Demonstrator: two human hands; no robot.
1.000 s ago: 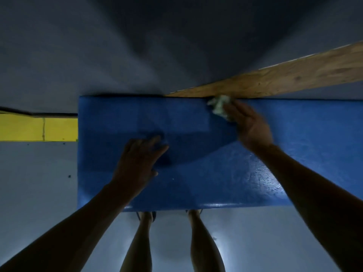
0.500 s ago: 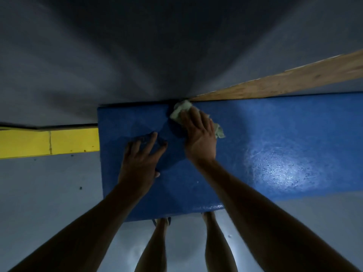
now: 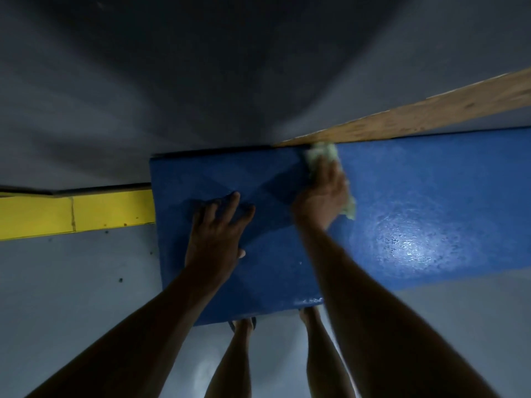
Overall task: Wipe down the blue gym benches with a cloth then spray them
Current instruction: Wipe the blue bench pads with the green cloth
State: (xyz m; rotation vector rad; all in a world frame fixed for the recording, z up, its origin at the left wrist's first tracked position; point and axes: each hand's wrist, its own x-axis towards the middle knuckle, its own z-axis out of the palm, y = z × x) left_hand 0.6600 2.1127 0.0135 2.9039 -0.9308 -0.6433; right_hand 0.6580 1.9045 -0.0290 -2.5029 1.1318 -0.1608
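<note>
Wiping step: right hand (image 3: 321, 199) presses the cloth (image 3: 321, 153) flat on the bench (image 3: 416, 196); left hand (image 3: 218, 228) braces open-palmed; next, probably the nearer strip.

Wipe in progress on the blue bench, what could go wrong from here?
1. The cloth is bunched under the right hand, so it covers little; strokes may leave unwiped strips on the blue bench.
2. The surface shines as if wet near the right; the left hand braced flat on it could slip.
</note>
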